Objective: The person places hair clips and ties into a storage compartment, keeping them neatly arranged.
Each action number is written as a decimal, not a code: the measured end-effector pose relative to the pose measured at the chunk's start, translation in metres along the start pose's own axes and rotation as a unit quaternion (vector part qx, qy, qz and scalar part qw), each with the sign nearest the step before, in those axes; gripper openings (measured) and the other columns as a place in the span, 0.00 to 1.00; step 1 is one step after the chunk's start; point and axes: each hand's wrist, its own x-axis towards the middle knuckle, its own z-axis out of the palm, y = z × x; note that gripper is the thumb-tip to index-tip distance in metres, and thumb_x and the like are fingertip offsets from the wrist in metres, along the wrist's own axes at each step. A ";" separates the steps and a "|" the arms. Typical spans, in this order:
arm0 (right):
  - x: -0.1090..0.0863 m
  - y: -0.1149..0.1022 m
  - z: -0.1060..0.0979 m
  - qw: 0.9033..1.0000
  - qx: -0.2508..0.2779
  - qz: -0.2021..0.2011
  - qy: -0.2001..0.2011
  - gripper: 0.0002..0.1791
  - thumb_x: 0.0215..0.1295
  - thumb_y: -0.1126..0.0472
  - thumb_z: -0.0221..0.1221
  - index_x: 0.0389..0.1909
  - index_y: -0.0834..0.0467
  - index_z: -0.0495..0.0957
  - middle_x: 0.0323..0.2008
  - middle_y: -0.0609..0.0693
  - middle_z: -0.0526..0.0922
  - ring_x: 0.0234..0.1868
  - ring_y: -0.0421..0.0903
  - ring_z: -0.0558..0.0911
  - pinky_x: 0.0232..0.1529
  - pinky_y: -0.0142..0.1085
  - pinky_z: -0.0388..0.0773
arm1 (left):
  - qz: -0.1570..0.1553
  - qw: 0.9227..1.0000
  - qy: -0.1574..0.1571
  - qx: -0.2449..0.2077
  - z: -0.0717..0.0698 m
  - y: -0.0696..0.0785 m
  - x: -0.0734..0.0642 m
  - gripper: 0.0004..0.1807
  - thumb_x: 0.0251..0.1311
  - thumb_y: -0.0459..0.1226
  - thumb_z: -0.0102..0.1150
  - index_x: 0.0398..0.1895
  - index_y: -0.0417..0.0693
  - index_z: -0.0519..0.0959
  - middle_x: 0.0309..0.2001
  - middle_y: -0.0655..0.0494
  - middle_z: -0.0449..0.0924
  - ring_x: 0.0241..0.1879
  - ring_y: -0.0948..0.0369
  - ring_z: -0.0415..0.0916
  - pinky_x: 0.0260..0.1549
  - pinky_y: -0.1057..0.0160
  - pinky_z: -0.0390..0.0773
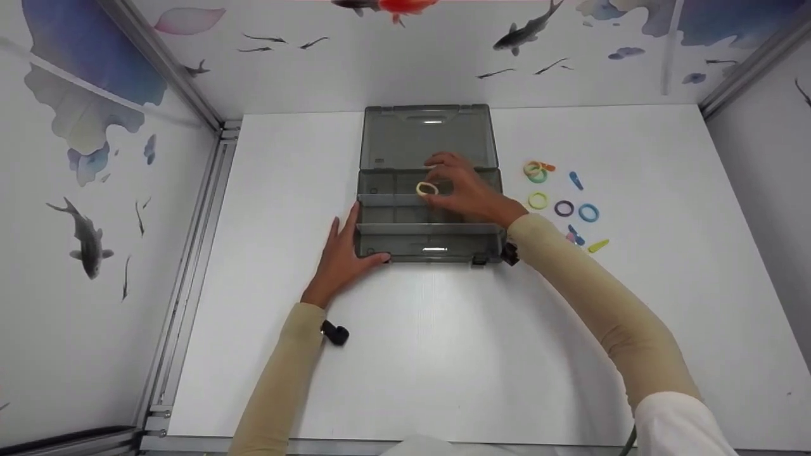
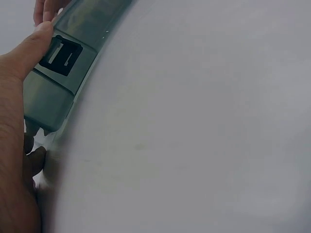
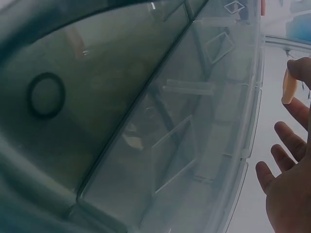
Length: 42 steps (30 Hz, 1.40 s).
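A grey translucent storage box [image 1: 437,245] stands on the white table with its lid [image 1: 424,138] folded back. Long dividers split it into rows. My left hand [image 1: 341,258] holds the front left corner, fingers along the side and thumb on the front edge. In the left wrist view that thumb [image 2: 36,46] lies beside a black latch [image 2: 61,56]. Over the back row, my right hand [image 1: 472,192] pinches a pale yellow hair tie [image 1: 419,190] between thumb and index finger. The right wrist view shows the hair tie [image 3: 289,87] edge-on, the other fingers spread.
Right of the box lie an orange hair tie [image 1: 527,168], a yellow-green one [image 1: 538,208], a purple one [image 1: 557,212] and a blue one [image 1: 588,221]. Near them are a blue hair clip [image 1: 575,180] and a yellow clip [image 1: 599,246]. Printed panels enclose the table.
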 end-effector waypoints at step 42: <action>0.059 -0.006 0.040 0.997 -0.059 0.039 -0.040 0.18 0.76 0.54 0.71 0.53 0.65 0.88 0.72 0.64 0.77 0.75 0.62 0.71 0.77 0.58 0.65 | -0.011 1.000 -0.002 -0.003 0.001 -0.002 0.002 0.73 0.50 0.81 0.68 0.93 0.75 0.39 0.90 0.46 0.49 0.89 0.40 0.34 0.78 0.26 0.55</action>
